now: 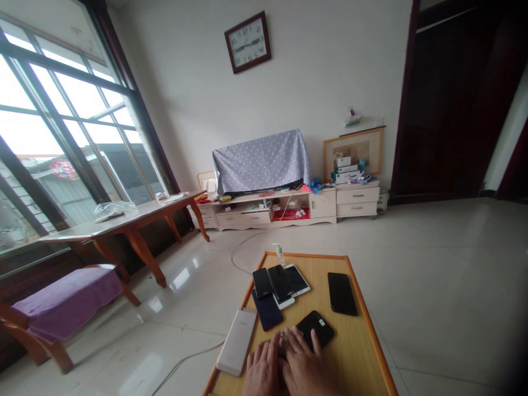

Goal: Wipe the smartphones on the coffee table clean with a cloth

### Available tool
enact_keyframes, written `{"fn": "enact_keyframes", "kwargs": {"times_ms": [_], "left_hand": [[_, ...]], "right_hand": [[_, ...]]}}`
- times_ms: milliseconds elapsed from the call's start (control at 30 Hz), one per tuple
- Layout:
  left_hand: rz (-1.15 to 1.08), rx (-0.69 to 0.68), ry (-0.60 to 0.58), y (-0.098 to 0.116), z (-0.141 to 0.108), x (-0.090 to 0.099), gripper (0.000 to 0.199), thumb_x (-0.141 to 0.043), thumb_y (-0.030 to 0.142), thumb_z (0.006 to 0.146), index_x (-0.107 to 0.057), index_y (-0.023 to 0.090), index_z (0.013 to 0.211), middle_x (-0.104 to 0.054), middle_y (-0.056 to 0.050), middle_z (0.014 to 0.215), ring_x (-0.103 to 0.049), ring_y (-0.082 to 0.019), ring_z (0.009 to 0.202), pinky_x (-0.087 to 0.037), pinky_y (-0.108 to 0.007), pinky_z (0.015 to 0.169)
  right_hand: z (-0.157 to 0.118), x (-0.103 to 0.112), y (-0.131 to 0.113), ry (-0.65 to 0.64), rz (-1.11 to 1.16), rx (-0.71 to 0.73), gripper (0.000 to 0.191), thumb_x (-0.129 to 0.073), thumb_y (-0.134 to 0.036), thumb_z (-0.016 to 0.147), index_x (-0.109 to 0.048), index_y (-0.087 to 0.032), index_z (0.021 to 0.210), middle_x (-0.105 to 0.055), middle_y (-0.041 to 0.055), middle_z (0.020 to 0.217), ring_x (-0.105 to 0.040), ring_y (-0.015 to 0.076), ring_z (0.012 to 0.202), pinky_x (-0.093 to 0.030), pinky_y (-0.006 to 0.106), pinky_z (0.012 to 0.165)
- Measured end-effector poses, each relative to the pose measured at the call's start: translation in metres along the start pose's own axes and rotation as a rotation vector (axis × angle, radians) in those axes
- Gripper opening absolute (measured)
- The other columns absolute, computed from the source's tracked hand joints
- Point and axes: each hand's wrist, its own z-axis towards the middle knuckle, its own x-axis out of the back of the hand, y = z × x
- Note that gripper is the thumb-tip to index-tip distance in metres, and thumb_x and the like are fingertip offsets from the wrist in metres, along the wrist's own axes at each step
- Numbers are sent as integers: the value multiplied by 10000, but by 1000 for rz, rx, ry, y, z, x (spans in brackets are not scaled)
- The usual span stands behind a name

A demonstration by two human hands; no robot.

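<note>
Left hand (263, 363): back turned up, fingers bent forward; underside hidden, so whether the grip is closed on anything cannot be told.
Right hand (304, 362): held just beside the left, fingers curved, outermost one spread; grip on anything likewise cannot be told, the palm being hidden.
Fingertips: a small greyish scrap glimpsed between the two hands, too covered to be identified.
Sticker phone (318, 328): black, laid flat just ahead and right of the grip; its near left part is overlapped by the right fingers, contact unclear.
Pale phone (236, 342): laid just left of the grip, along the table edge.
Blue phone (267, 313): ahead and slightly left of the grip, top end covered by the small black phone (263, 283).
Pile: beyond the grip, the long black phone (280, 281) is rested over the large white phone (302, 279) and the lower white phone (285, 303).
Lone phone (342, 294): black, farther ahead and right of the grip, apart from the others.
Bottle (279, 255): seen at the far table edge, straight ahead of the grip.
Table (344, 360): wood-toned, orange-rimmed, spread beneath the grip.
</note>
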Motion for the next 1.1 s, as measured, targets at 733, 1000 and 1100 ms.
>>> {"fn": "enact_keyframes", "kwargs": {"times_ms": [733,1000,1100], "left_hand": [[0,-5,16,5,-6,5,902,-550,471,737,-339,139,1548,-477,-112,1536,-401,-289,1402,-275,-374,1166],[-18,-28,50,-5,1,-7,821,-571,490,723,-449,224,1490,-527,-76,1487,-428,-284,1375,-305,-380,1137],[-31,-39,73,-12,5,-15,739,-545,455,749,-481,272,1463,-550,-46,1460,-448,-255,1354,-319,-351,1117]], "right_hand": [[-13,18,19,63,-87,-79,533,-274,-542,1040,-526,-315,1452,-479,69,1518,-361,335,1456,-58,719,1179],[-18,13,20,13,-99,-115,574,-381,-541,1001,-520,-231,1464,-403,101,1551,-337,364,1460,-190,652,1200],[-22,7,4,-110,-36,-64,535,-416,-498,992,-531,-252,1453,-390,76,1551,-337,351,1459,-202,636,1204]]}}
